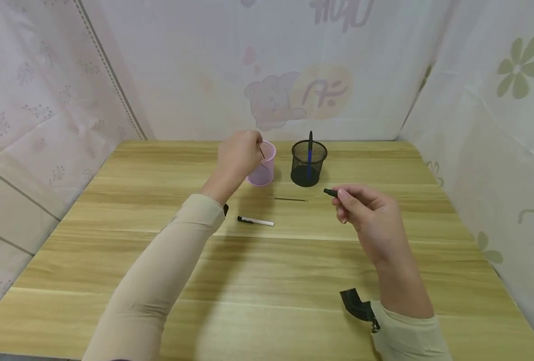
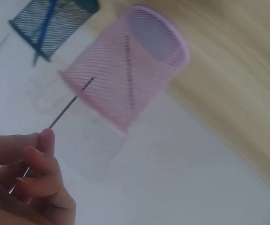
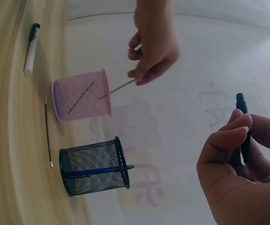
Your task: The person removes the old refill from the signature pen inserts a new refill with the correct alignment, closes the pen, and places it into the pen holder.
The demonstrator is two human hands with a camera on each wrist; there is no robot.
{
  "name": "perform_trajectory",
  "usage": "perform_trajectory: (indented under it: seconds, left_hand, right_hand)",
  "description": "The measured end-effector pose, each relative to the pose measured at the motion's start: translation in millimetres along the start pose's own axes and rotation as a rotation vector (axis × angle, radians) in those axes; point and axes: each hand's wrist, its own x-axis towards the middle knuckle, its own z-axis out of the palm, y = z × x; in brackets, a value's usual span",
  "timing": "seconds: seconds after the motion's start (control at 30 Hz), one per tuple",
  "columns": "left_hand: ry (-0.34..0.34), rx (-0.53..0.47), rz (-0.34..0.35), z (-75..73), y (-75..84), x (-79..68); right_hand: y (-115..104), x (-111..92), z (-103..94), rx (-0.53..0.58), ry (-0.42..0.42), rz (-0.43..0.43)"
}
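My left hand [image 1: 237,158] pinches a thin dark pen refill [image 2: 63,112], its lower end inside the mouth of the pink mesh cup [image 2: 106,75]. Another thin dark rod [image 3: 81,97] leans within that cup. Between finger and thumb, my right hand [image 1: 372,215] holds a short black pen part [image 3: 245,136] with a narrower ribbed end, raised above the table at the right. In front of the cups lies a second refill [image 1: 291,199]. Nearer to me is a white pen [image 1: 260,222] with a black end and clip.
A black mesh cup [image 1: 304,178] stands just right of the pink one, with a blue pen [image 1: 309,154] upright in it. Patterned cloth walls [image 1: 195,75] rise behind and beside the wooden table [image 1: 294,281].
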Motion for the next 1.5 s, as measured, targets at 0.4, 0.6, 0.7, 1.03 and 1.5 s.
perform_trajectory:
  seconds: [0.4,0.6,0.7,1.03,1.5]
  left_hand:
    - [0.127,-0.114,0.079,-7.4,24.4,-28.6]
    - [0.223,-0.108,0.115,-9.0,23.9,-32.8]
    - [0.306,-0.127,0.149,-15.1,25.4,-36.2]
    - [0.395,-0.342,0.229,-36.9,40.1,-58.8]
    - [0.261,-0.591,0.133,-34.5,36.4,-50.5]
  right_hand:
    - [7.4,-9.6,1.7,-0.120,-0.009,0.107]
    - [3.1,-12.0,-2.6,-0.126,-0.005,0.109]
    - [1.6,-11.9,-3.4,-0.118,-0.007,0.104]
    - [-2.7,-12.0,-4.6,-0.084,0.014,0.102]
    - [-8.4,-12.4,-11.1,-0.061,0.015,0.064]
